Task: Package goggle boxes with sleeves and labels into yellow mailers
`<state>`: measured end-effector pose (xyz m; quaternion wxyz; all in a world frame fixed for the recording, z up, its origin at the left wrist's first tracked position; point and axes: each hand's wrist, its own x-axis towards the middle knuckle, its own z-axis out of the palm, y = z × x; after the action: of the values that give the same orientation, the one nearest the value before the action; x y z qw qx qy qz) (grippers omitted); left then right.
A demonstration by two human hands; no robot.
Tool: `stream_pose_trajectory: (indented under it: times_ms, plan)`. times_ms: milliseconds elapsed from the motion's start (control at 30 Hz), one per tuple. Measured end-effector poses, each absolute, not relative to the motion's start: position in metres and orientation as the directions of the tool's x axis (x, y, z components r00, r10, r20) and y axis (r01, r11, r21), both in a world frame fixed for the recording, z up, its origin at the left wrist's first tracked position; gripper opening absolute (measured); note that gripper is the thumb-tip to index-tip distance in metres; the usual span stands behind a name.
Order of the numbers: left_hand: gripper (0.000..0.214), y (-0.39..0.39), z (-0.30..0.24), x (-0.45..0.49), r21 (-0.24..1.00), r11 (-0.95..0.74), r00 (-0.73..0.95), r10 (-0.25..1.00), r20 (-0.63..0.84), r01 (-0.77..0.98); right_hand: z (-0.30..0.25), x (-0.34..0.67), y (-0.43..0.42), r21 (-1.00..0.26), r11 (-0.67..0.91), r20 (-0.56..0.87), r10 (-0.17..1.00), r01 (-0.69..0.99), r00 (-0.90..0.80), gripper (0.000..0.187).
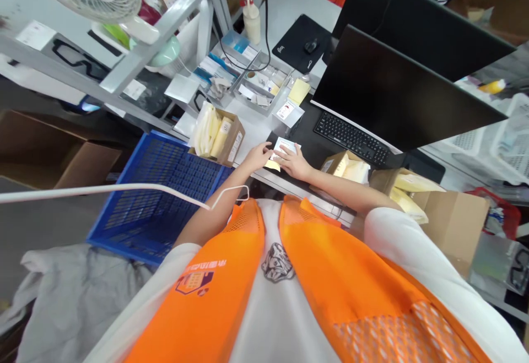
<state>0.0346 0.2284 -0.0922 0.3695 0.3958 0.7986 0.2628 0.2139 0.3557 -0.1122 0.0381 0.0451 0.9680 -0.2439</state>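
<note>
Both of my hands are at the near edge of the desk, over a small white printed card or label on a dark surface. My right hand lies across its lower part with the fingers spread. Just left of it, my left hand has its fingers bent and drawn together at the card's left side; what they pinch, if anything, is too small to make out. A yellow slip of paper shows below and between the hands.
An open carton of yellow-white packets stands left of my hands, above a blue crate. Rightward are another small carton, a keyboard and a monitor. Behind lies a grey divided tray. A white bent rod crosses at left.
</note>
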Motion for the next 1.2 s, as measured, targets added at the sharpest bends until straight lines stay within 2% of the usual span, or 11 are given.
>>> stream_pose_trajectory:
  times_ms: [67,167,233,300,367,433,633,800,1000,1100,1200]
  plan:
    - [0.069,0.234,-0.098,0.031,0.782,0.455,-0.299,0.887,-0.353,0.427,-0.116,0.215,0.361,-0.574,0.810,-0.037,0.122,0.121,-0.992,0.035]
    - [0.095,0.247,-0.106,0.020,0.839,0.321,-0.130,0.947,-0.295,0.440,-0.117,0.216,0.370,-0.643,0.716,0.017,0.369,0.272,-0.929,0.037]
    - [0.111,0.260,-0.111,0.010,0.844,0.273,-0.048,0.958,-0.284,0.461,-0.115,0.213,0.374,-0.620,0.644,-0.059,0.531,0.447,-0.846,0.067]
    - [0.116,0.274,-0.114,0.000,0.844,0.237,0.032,0.957,-0.287,0.482,-0.112,0.209,0.376,-0.578,0.570,-0.200,0.594,0.584,-0.779,0.092]
    - [0.103,0.287,-0.116,-0.008,0.843,0.209,0.088,0.954,-0.288,0.496,-0.108,0.204,0.377,-0.557,0.501,-0.309,0.615,0.662,-0.725,0.088]
    - [0.081,0.297,-0.119,-0.013,0.847,0.211,0.081,0.955,-0.284,0.489,-0.106,0.198,0.379,-0.583,0.409,-0.352,0.652,0.702,-0.672,0.072]
    - [0.035,0.306,-0.132,-0.005,0.840,0.231,-0.048,0.970,-0.238,0.490,-0.111,0.181,0.369,-0.738,0.102,-0.323,0.814,0.667,-0.483,0.026]
    - [0.035,0.308,-0.137,-0.006,0.833,0.207,-0.060,0.977,-0.206,0.513,-0.120,0.163,0.349,-0.720,0.054,-0.190,0.944,0.692,-0.271,0.031]
    - [0.044,0.308,-0.132,-0.019,0.846,0.127,0.137,0.964,-0.229,0.518,-0.123,0.172,0.354,-0.730,0.116,-0.201,0.906,0.674,-0.373,0.027]
    - [0.036,0.308,-0.129,-0.014,0.820,0.138,0.081,0.972,-0.218,0.556,-0.122,0.177,0.353,-0.745,0.117,-0.242,0.870,0.657,-0.429,0.030]
    - [0.035,0.307,-0.128,-0.009,0.793,0.130,0.030,0.983,-0.183,0.595,-0.123,0.170,0.347,-0.720,0.073,-0.228,0.914,0.690,-0.335,0.029]
